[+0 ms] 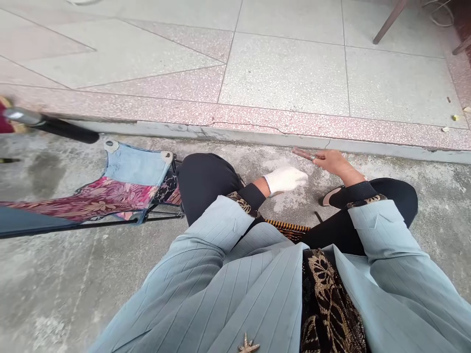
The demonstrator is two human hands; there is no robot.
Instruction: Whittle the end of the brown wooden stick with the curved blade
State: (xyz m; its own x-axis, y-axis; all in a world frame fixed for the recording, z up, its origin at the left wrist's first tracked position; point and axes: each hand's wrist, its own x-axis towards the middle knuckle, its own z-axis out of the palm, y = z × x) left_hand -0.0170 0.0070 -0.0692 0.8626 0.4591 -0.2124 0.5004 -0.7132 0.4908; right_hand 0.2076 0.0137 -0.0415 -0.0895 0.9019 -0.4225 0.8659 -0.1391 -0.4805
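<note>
I sit low over a rough concrete floor (73, 284), knees apart in black trousers. My left hand (285, 179) wears a white knitted glove. Its fingers lie stretched out together toward the right, just above the concrete, with nothing in them. My right hand (326, 160) is bare, with a ring on one finger. It hovers just beyond the glove's fingertips, fingers straight and pointing left, holding nothing. The two hands are close together, and I cannot tell whether they touch. Light blue pinstriped jacket sleeves cover both arms.
A folding seat of patchwork fabric (121, 189) on a black frame stands at my left knee. A black-and-metal bar (51, 125) juts in from the left. A raised tiled step (257, 122) runs across ahead, with wooden chair legs (390, 22) at top right.
</note>
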